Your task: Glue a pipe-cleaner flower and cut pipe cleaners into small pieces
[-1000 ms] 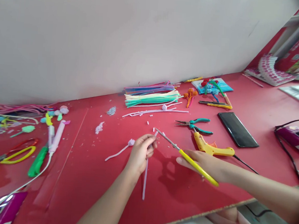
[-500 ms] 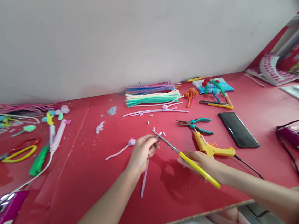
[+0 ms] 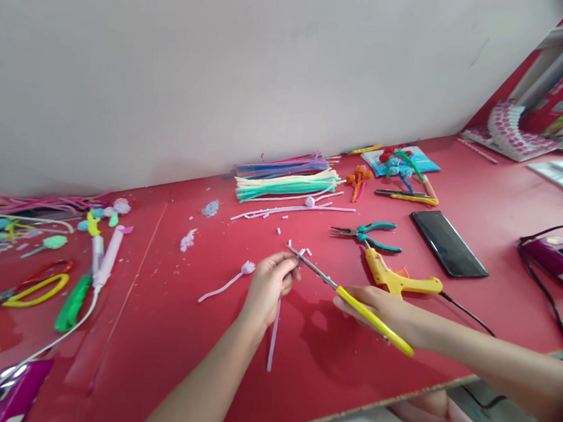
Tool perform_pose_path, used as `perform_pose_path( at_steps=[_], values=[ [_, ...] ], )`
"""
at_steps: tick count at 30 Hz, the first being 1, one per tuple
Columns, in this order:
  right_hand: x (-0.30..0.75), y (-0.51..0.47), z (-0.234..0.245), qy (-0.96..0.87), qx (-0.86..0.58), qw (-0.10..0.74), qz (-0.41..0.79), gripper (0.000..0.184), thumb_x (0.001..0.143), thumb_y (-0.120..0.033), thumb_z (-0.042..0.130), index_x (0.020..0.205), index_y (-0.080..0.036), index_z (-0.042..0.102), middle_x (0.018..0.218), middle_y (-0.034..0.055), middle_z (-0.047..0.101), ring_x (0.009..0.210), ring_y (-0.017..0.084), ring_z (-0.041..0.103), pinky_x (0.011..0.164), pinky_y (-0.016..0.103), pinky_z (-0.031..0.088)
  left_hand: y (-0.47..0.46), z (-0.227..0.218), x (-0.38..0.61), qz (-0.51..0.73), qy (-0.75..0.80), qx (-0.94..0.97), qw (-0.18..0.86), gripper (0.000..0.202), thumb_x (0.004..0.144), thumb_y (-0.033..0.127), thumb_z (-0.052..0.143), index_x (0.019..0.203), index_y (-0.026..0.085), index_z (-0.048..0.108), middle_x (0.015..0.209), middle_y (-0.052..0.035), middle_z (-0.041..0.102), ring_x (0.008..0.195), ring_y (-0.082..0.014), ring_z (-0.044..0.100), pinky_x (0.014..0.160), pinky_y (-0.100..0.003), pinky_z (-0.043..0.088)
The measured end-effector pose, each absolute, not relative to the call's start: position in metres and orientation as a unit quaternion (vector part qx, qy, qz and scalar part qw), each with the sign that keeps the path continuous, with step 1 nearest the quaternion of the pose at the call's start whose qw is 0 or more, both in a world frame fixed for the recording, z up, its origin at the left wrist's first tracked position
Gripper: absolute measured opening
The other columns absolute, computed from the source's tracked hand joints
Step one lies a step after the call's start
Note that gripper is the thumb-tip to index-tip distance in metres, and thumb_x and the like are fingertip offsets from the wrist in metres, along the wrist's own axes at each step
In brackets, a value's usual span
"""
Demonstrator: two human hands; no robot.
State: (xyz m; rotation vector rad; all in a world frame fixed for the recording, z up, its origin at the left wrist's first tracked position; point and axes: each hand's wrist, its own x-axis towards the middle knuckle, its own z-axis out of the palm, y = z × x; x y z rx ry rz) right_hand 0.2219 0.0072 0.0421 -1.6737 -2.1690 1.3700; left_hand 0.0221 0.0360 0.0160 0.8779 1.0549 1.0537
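Note:
My left hand (image 3: 271, 282) pinches a lilac pipe cleaner (image 3: 273, 340), whose long end hangs down below the fingers. Yellow-handled scissors (image 3: 375, 319) are in my right hand (image 3: 364, 302), their blades lying across the pipe cleaner's upper end at my left fingertips. Several short cut lilac pieces (image 3: 308, 252) lie around the blade tips. To the left of my left hand rests a lilac pompom flower on a stem (image 3: 248, 268). Part of my right hand's grip is hidden behind the yellow handle.
Teal pliers (image 3: 374, 234), a yellow glue gun (image 3: 402, 282) and a phone (image 3: 449, 244) lie to the right. Pipe cleaner bundles (image 3: 288, 184) are at the back. On the left are other scissors (image 3: 36, 289) and a pink glue gun (image 3: 109, 256) with a white cord.
Almost nothing differs. The lower end of the pipe cleaner has shifted very slightly to the right; both hands and the scissors keep their places.

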Motion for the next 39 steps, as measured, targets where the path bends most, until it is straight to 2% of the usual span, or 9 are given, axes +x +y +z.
perform_pose_path(
  at_steps=[6, 11, 14, 18, 22, 26, 29, 34, 39],
  values=[
    [0.221, 0.006, 0.033, -0.671, -0.550, 0.050, 0.495, 0.043, 0.073, -0.057, 0.037, 0.069, -0.016, 0.049, 0.052, -0.0040, 0.040, 0.045, 0.008, 0.037, 0.041, 0.021, 0.027, 0.039, 0.008, 0.024, 0.459, 0.477, 0.360, 0.658, 0.012, 0.070, 0.023, 0.051, 0.066, 0.012, 0.056, 0.052, 0.0013, 0.050, 0.032, 0.0006, 0.020, 0.034, -0.018, 0.009],
    [0.217, 0.010, 0.029, -0.575, -0.566, 0.011, 0.591, 0.044, 0.071, -0.060, 0.037, 0.057, -0.019, 0.035, 0.044, -0.0056, 0.033, 0.036, 0.006, 0.032, 0.034, 0.020, 0.021, 0.043, -0.006, 0.028, 0.442, 0.493, 0.335, 0.670, 0.014, 0.066, 0.022, 0.053, 0.058, 0.011, 0.053, 0.048, 0.0018, 0.048, 0.031, 0.0008, 0.019, 0.033, -0.018, 0.007],
    [0.213, 0.013, 0.031, -0.516, -0.583, -0.005, 0.627, 0.045, 0.072, -0.061, 0.035, 0.054, -0.019, 0.032, 0.039, -0.0063, 0.030, 0.032, 0.005, 0.029, 0.032, 0.020, 0.020, 0.045, -0.007, 0.029, 0.437, 0.494, 0.331, 0.675, 0.014, 0.065, 0.023, 0.055, 0.058, 0.011, 0.053, 0.049, 0.0017, 0.048, 0.031, 0.0006, 0.021, 0.033, -0.018, 0.008],
    [0.211, 0.017, 0.035, -0.509, -0.600, 0.030, 0.616, 0.040, 0.073, -0.056, 0.036, 0.058, -0.019, 0.036, 0.040, -0.0065, 0.032, 0.031, 0.005, 0.030, 0.032, 0.020, 0.024, 0.041, -0.001, 0.030, 0.425, 0.489, 0.332, 0.686, 0.016, 0.065, 0.028, 0.056, 0.064, 0.012, 0.055, 0.053, 0.0005, 0.052, 0.033, -0.0005, 0.026, 0.033, -0.017, 0.010],
    [0.208, 0.023, 0.037, -0.570, -0.563, 0.121, 0.587, 0.031, 0.072, -0.046, 0.043, 0.059, -0.019, 0.039, 0.037, -0.0066, 0.034, 0.031, 0.007, 0.035, 0.033, 0.020, 0.028, 0.029, 0.007, 0.035, 0.361, 0.447, 0.370, 0.730, 0.021, 0.069, 0.033, 0.054, 0.070, 0.012, 0.056, 0.056, -0.0014, 0.054, 0.035, -0.0018, 0.030, 0.035, -0.018, 0.013],
    [0.203, 0.029, 0.034, -0.608, -0.518, 0.185, 0.572, 0.022, 0.070, -0.038, 0.046, 0.073, -0.017, 0.049, 0.042, -0.0070, 0.040, 0.034, 0.006, 0.038, 0.034, 0.018, 0.029, 0.022, 0.015, 0.039, 0.307, 0.422, 0.394, 0.757, 0.025, 0.072, 0.036, 0.051, 0.069, 0.012, 0.055, 0.053, -0.0012, 0.053, 0.035, -0.0017, 0.026, 0.037, -0.019, 0.013],
    [0.201, 0.030, 0.031, -0.623, -0.506, 0.200, 0.562, 0.021, 0.070, -0.035, 0.046, 0.077, -0.016, 0.051, 0.046, -0.0067, 0.043, 0.036, 0.006, 0.039, 0.034, 0.017, 0.030, 0.022, 0.020, 0.039, 0.292, 0.426, 0.398, 0.758, 0.026, 0.072, 0.036, 0.050, 0.072, 0.011, 0.057, 0.050, -0.0011, 0.052, 0.034, -0.0017, 0.025, 0.038, -0.020, 0.012],
    [0.201, 0.031, 0.037, -0.646, -0.523, 0.191, 0.522, 0.020, 0.073, -0.035, 0.043, 0.071, -0.016, 0.050, 0.042, -0.0072, 0.041, 0.034, 0.006, 0.039, 0.033, 0.016, 0.029, 0.021, 0.020, 0.038, 0.300, 0.437, 0.392, 0.752, 0.023, 0.070, 0.035, 0.052, 0.070, 0.012, 0.057, 0.053, -0.0017, 0.055, 0.035, -0.0028, 0.032, 0.036, -0.019, 0.013],
    [0.206, 0.033, 0.042, -0.668, -0.539, 0.173, 0.483, 0.030, 0.076, -0.044, 0.039, 0.065, -0.017, 0.045, 0.043, -0.0065, 0.038, 0.038, 0.006, 0.038, 0.037, 0.018, 0.029, 0.020, 0.017, 0.036, 0.322, 0.450, 0.407, 0.726, 0.018, 0.069, 0.031, 0.054, 0.067, 0.013, 0.054, 0.053, -0.0006, 0.054, 0.036, -0.0028, 0.033, 0.035, -0.018, 0.014]
  ],
)
